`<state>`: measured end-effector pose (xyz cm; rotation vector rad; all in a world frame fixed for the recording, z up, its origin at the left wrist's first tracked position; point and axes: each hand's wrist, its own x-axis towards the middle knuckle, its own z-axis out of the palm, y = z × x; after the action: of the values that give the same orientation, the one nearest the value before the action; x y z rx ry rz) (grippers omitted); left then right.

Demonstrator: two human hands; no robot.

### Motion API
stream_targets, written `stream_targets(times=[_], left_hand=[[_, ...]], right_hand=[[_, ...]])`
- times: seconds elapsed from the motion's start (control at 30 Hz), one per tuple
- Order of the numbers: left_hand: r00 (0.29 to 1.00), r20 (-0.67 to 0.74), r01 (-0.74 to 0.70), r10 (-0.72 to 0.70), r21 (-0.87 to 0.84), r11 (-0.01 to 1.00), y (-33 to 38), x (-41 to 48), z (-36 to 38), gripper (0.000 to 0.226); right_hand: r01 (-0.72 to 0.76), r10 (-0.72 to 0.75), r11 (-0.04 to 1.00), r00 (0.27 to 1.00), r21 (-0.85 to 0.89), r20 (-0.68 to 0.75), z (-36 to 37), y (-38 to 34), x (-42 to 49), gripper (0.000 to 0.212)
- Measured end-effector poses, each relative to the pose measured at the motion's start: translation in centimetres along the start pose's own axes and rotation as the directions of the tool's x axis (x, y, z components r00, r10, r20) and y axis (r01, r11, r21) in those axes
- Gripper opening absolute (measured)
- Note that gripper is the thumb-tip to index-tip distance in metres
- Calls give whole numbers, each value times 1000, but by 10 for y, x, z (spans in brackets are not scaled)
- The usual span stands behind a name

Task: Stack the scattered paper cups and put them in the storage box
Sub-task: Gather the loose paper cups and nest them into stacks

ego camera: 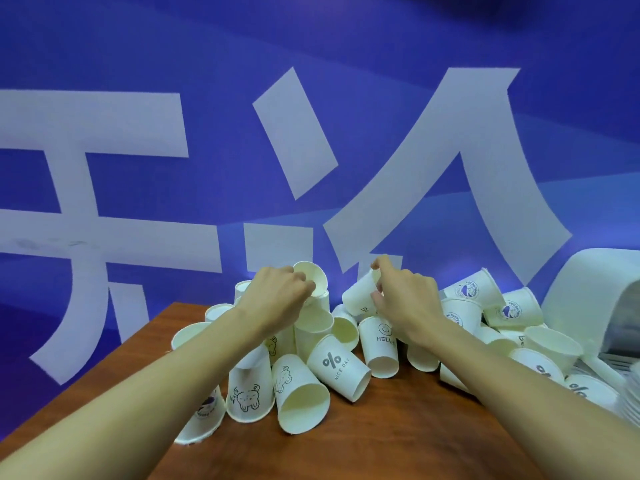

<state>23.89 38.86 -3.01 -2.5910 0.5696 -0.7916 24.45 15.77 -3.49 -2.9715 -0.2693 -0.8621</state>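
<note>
A heap of paper cups is spread over the far half of a brown table, against a blue wall with large white characters.

At the near left of the heap a bear cup stands mouth down, and just right of it an open cup lies on its side with its mouth facing near.

The left hand reaches to the far side of the heap. Its fingers are curled round a plain cup lifted above the pile. The cup's mouth tips up and to the right, and the rim shows just past the knuckles. Whether this cup sits nested in the one below it cannot be told.

Near the middle, a NICE DAY cup lies on its side, and a HELLO cup stands mouth down next to it.

The right hand pinches a tilted cup raised over the heap, a little apart from the plain cup. Its fingers hook over the cup's upper right end with the thumb pressed below, and the cup's body slants down to the left of them.

Further right, blue-logo cups lean on one another. Beyond them at the right edge is a white rounded object. What it is cannot be told.
</note>
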Motion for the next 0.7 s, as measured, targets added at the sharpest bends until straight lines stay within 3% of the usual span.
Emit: stream_targets(times=[0.1,0.17,0.27,0.43,0.53,0.7], left_hand=[[981,-151,107,-125,-125,986,0,-4,-23,14],[948,-229,163,-222,-250,954,5,-8,-43,15],[923,-238,190,-304,-404,895,26,-15,-75,15],[931,-214,126,-296,-572,810,89,-32,-112,9],[930,-259,39,-260,-635,772,142,-42,-134,5],[904,-347,-52,-251,-671,739,209,-45,-175,8]], right_hand=[[80,-82,997,990,-18,-115,-16,2,-6,38],[104,-93,993,983,61,-161,-34,5,-15,34],[113,-74,981,970,160,-231,-64,12,-36,28],[64,-23,989,957,134,-289,-98,33,-106,16],[55,-38,997,955,50,-293,-109,54,-154,14],[-45,82,993,932,113,-354,-144,104,-216,17]])
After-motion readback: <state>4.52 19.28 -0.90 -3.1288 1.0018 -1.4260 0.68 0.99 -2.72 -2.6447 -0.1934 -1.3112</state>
